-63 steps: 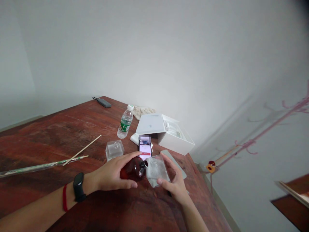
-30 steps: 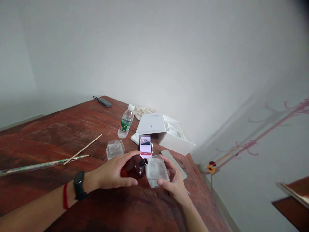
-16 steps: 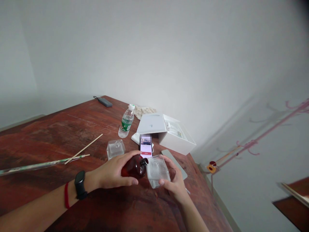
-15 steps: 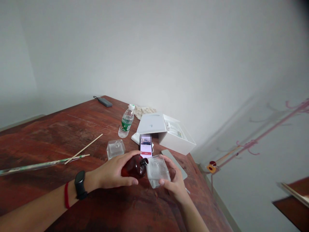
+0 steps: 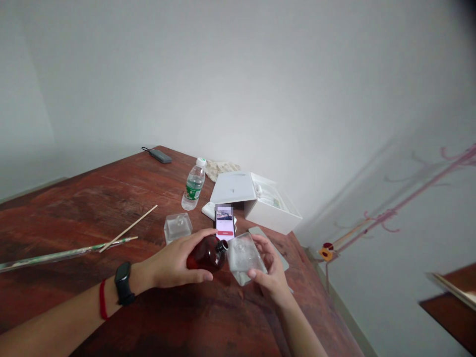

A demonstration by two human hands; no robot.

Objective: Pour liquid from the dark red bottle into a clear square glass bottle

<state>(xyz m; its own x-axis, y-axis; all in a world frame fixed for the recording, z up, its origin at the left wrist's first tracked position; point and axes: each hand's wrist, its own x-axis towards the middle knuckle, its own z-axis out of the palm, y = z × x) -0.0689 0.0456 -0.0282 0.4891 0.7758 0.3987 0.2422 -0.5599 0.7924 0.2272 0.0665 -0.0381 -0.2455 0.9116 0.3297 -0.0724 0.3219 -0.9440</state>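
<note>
My left hand (image 5: 178, 263) wraps round a dark red-brown bottle (image 5: 204, 254), tilted so that its uncapped black neck points right. In my right hand (image 5: 269, 270) is a clear, square block-shaped container (image 5: 245, 258), gripped by its right side and held slanted. The bottle's mouth is close to the container's left edge; whether they touch I cannot tell. A second clear square container (image 5: 177, 227) stands on the table just beyond my left hand. Right behind the bottle lies a phone (image 5: 225, 225) with its screen lit.
On the wooden table (image 5: 92, 198) are a water bottle (image 5: 193, 186), an opened white box (image 5: 275, 213), a grey flat object (image 5: 282, 258), a wooden stick (image 5: 130, 228), a long plastic-wrapped packet (image 5: 63, 255) and a dark grey device (image 5: 159, 155). A pink rack (image 5: 386, 215) stands at right.
The container in my right hand has turned slightly and tilts more, its far edge a little higher. My left hand and the bottle have hardly moved.
</note>
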